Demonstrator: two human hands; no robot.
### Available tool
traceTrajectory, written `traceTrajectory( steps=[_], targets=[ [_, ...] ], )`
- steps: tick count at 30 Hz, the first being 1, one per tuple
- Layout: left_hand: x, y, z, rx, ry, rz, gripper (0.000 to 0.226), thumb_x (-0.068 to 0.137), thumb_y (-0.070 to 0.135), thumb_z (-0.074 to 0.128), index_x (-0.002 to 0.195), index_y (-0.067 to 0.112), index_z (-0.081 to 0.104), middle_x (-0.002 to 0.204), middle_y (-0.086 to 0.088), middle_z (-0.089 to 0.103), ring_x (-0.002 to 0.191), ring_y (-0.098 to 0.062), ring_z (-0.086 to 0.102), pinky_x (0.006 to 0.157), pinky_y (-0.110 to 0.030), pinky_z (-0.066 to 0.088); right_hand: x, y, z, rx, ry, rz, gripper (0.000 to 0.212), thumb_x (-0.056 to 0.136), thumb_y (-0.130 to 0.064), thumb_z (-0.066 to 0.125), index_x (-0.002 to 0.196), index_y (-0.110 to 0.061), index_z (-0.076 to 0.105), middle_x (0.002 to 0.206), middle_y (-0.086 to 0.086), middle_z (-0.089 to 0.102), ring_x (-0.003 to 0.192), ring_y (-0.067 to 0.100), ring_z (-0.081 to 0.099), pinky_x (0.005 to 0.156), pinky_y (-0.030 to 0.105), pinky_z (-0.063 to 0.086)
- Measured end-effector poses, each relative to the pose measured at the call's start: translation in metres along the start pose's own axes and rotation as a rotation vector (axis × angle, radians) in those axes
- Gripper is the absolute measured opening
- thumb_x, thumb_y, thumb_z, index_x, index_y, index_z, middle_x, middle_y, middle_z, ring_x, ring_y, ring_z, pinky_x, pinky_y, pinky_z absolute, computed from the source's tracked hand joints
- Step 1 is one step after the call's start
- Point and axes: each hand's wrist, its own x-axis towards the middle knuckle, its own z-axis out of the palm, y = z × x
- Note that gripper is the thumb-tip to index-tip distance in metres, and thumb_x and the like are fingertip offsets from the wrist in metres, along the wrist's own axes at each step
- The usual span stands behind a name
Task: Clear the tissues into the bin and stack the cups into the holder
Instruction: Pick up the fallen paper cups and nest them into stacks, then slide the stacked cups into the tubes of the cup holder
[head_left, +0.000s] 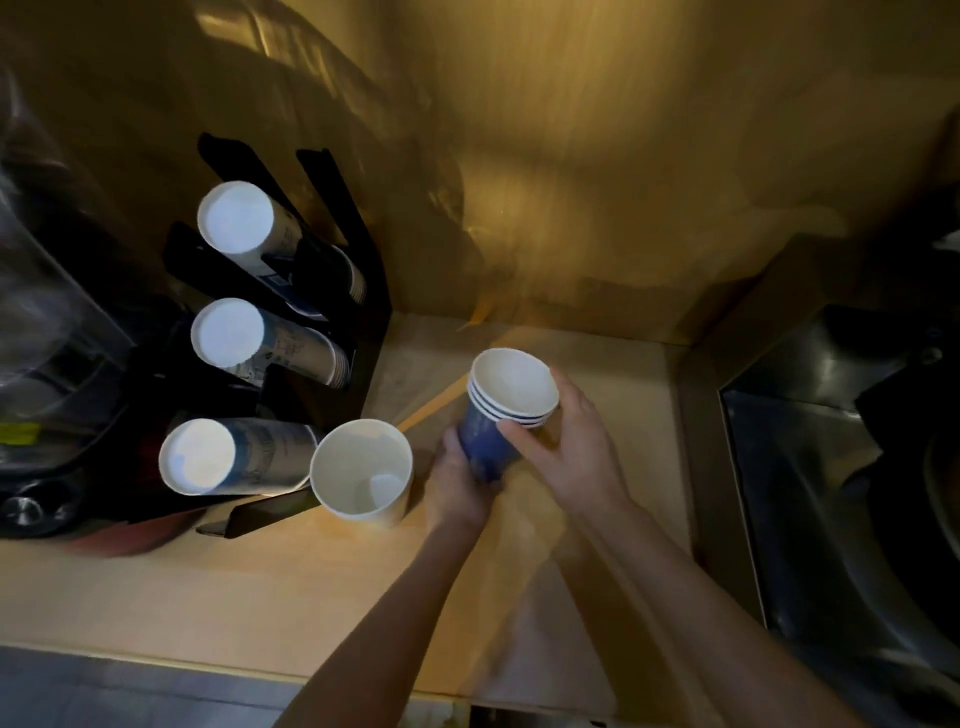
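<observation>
Both hands hold a stack of blue paper cups (493, 431) above the wooden counter. The stack is tilted, its white mouth facing up and away from me. My left hand (457, 488) grips its base and my right hand (566, 441) wraps its upper side near the rims. To the left, a larger white paper cup (362, 470) stands upright on the counter. Beside it a black cup holder (332, 291) carries three rows of cups lying sideways, their white bottoms (236, 217) facing me. No tissues or bin show in this view.
The wooden counter (260, 587) runs toward me with a gold wall behind it. A dark steel sink (831, 493) lies at the right. A dark machine (47, 395) stands at the far left beside the holder.
</observation>
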Motion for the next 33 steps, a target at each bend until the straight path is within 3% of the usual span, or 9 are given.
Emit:
traceTrajectory(
  steps=[4, 8, 12, 15, 19, 22, 25, 29, 33],
  targets=[
    [-0.025, 0.015, -0.010, 0.079, -0.053, 0.110, 0.078, 0.064, 0.027, 0.077, 0.129, 0.018, 0.034, 0.125, -0.010, 0.057, 0.111, -0.025, 0.055, 0.093, -0.036, 0.046, 0.008, -0.009, -0.021, 0.331, 0.073, 0.152, 0.056, 0.078, -0.034, 0.069, 0.127, -0.016, 0.047, 0.116, -0.001, 0.059, 0.103, 0.013, 0.057, 0.090, 0.027, 0.044],
    [-0.054, 0.034, -0.043, 0.001, 0.020, 0.231, 0.077, 0.061, 0.038, 0.075, 0.127, 0.020, 0.039, 0.121, -0.004, 0.056, 0.104, -0.016, 0.054, 0.080, -0.023, 0.040, 0.022, -0.036, -0.033, 0.552, 0.127, 0.238, 0.029, 0.082, -0.033, 0.064, 0.104, -0.015, 0.059, 0.105, 0.006, 0.067, 0.087, 0.010, 0.062, 0.085, 0.035, 0.050],
    [-0.074, 0.053, -0.099, -0.028, 0.176, 0.317, 0.072, 0.064, 0.039, 0.074, 0.125, 0.020, 0.041, 0.117, -0.002, 0.052, 0.094, -0.008, 0.047, 0.077, -0.020, 0.034, 0.037, -0.074, -0.026, 0.742, 0.087, 0.369, 0.031, 0.086, -0.042, 0.055, 0.095, -0.013, 0.061, 0.093, 0.005, 0.065, 0.078, 0.014, 0.062, 0.064, 0.030, 0.051],
    [-0.080, 0.060, -0.150, -0.069, 0.285, 0.354, 0.072, 0.062, 0.035, 0.078, 0.123, 0.021, 0.042, 0.116, -0.001, 0.053, 0.101, -0.016, 0.054, 0.079, -0.023, 0.041, 0.041, -0.101, -0.011, 0.906, 0.039, 0.416, 0.035, 0.084, -0.052, 0.052, 0.093, -0.020, 0.062, 0.094, 0.001, 0.068, 0.081, 0.016, 0.067, 0.071, 0.035, 0.055],
    [-0.086, 0.064, -0.219, -0.182, 0.377, 0.444, 0.076, 0.059, 0.029, 0.081, 0.123, 0.023, 0.040, 0.102, 0.010, 0.052, 0.095, -0.009, 0.054, 0.074, -0.014, 0.044, 0.031, -0.139, 0.015, 1.123, -0.096, 0.502, 0.050, 0.086, -0.056, 0.044, 0.101, -0.012, 0.061, 0.067, 0.004, 0.073, 0.053, 0.013, 0.069, 0.047, 0.022, 0.054],
    [-0.089, 0.066, -0.258, -0.230, 0.428, 0.510, 0.076, 0.059, 0.026, 0.082, 0.122, 0.024, 0.040, 0.105, 0.010, 0.051, 0.097, -0.009, 0.052, 0.079, -0.018, 0.044, 0.023, -0.168, 0.033, 1.106, -0.177, 0.537, 0.066, 0.084, -0.063, 0.041, 0.118, -0.008, 0.055, 0.086, 0.014, 0.068, 0.071, 0.022, 0.069, 0.061, 0.030, 0.053],
    [-0.084, 0.067, -0.291, -0.223, 0.476, 0.597, 0.072, 0.058, 0.029, 0.082, 0.118, 0.023, 0.043, 0.107, 0.010, 0.051, 0.101, -0.006, 0.050, 0.076, -0.007, 0.039, 0.021, -0.195, 0.049, 1.111, -0.187, 0.513, 0.067, 0.087, -0.060, 0.038, 0.123, -0.005, 0.052, 0.098, 0.017, 0.066, 0.089, 0.026, 0.065, 0.072, 0.035, 0.052],
    [-0.074, 0.065, -0.322, -0.150, 0.509, 0.711, 0.073, 0.059, 0.024, 0.083, 0.120, 0.014, 0.045, 0.112, 0.008, 0.045, 0.103, -0.001, 0.040, 0.081, 0.009, 0.026, 0.022, -0.229, 0.059, 1.086, -0.147, 0.483, 0.052, 0.095, -0.042, 0.039, 0.127, -0.003, 0.048, 0.088, 0.016, 0.067, 0.081, 0.025, 0.065, 0.067, 0.035, 0.051],
    [-0.062, 0.068, -0.337, -0.096, 0.508, 0.777, 0.071, 0.060, 0.020, 0.082, 0.120, 0.011, 0.046, 0.118, -0.005, 0.051, 0.102, -0.002, 0.039, 0.080, 0.012, 0.022, 0.028, -0.248, 0.060, 1.062, -0.117, 0.451, 0.037, 0.098, -0.025, 0.038, 0.127, -0.002, 0.045, 0.085, 0.014, 0.064, 0.076, 0.024, 0.063, 0.070, 0.035, 0.053]
  ],
)
